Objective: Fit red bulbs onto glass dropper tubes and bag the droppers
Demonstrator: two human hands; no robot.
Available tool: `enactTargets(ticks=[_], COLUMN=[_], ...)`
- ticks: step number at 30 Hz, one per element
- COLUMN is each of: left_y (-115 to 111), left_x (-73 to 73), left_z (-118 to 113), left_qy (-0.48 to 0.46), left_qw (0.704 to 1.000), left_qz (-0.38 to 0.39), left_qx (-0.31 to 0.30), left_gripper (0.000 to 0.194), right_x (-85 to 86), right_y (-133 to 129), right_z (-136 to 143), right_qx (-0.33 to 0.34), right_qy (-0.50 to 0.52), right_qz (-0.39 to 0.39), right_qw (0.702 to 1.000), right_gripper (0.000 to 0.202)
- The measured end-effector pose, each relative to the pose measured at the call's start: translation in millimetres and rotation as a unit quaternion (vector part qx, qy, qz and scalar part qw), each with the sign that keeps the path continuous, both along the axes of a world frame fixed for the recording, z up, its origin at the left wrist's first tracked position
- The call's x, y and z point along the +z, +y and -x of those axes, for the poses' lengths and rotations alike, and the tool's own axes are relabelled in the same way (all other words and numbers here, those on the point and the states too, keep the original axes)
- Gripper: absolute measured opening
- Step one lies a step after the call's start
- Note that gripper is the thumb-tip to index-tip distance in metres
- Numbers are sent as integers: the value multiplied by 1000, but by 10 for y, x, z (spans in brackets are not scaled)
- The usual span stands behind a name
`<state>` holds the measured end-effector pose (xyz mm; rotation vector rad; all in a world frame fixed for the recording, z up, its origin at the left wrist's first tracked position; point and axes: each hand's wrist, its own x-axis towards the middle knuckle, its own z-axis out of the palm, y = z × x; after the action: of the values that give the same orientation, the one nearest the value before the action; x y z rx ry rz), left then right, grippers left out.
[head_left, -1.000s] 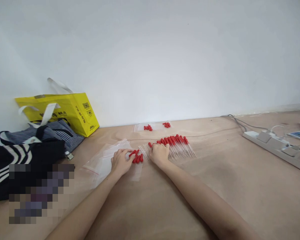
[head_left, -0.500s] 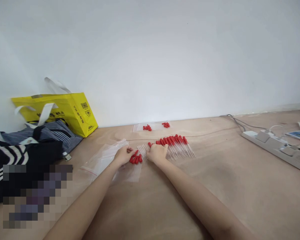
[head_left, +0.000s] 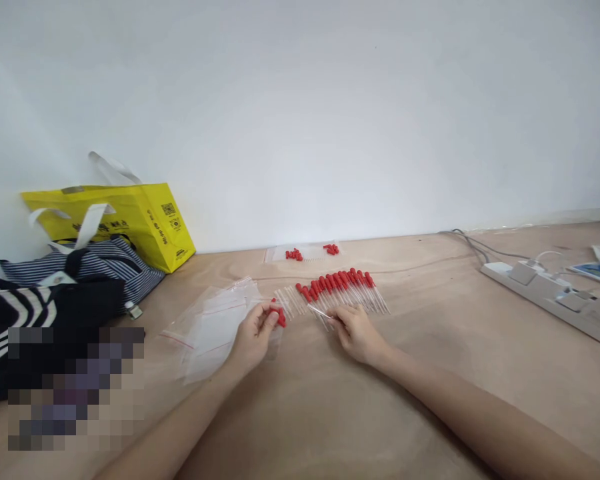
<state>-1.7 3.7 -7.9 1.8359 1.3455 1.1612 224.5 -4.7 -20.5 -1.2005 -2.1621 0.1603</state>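
My left hand (head_left: 254, 333) is closed in a pinch, with a red rubber bulb (head_left: 273, 301) at its fingertips. Beside those fingers a few more red bulbs (head_left: 281, 319) lie on a clear plastic bag, partly hidden by the hand. Between finger and thumb, my right hand (head_left: 356, 331) grips a thin clear dropper tube (head_left: 319, 311), its free end pointing left toward the bulbs. Behind both hands is a slanted row of droppers with red bulbs fitted (head_left: 347, 283). Several bare tubes (head_left: 286, 301) lie at the row's left end.
Clear zip bags (head_left: 213, 327) are spread left of my left hand. Against the wall lies another bag (head_left: 307, 252) with red bulbs and tubes. A yellow tote bag (head_left: 165, 230), a striped bag (head_left: 110, 263) and dark fabric (head_left: 80, 307) stand left; a white power strip (head_left: 555, 300) lies right.
My right hand has moved right and toward me, off the row, and now holds a clear tube. My left hand has shifted slightly right and nearer, over the loose bulbs.
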Motion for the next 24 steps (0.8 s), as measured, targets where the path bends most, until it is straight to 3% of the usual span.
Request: enactTargets(ticks=[3,8,14,20,24], left_y=[-185,-298,-286,-280,-295], left_x=[-36,-6,-23,-68,-78], left_z=[-114,-133,-196,-311,-318], left_qy=[23,206,247,287,276], left_qw=[997,973,958,950,953], left_qz=[30,-18,-93,-118,-118], left_qx=[-67,-98,-112,-38,-37], left_gripper=[17,6,22,16,16], right_x=[-97,-127,-113,-149,-145], right_y=[-130,-197,-232,-248,-265], right_z=[-164,-174,-67,-61,-45], right_qx=[35,50,69,57,53], right_qy=[-22,-14,-11,-6,-6], right_qz=[-35,-30,-12,-7,-7], right_qw=[999,998,997,998,999], right_gripper=[26,20,15,16,16])
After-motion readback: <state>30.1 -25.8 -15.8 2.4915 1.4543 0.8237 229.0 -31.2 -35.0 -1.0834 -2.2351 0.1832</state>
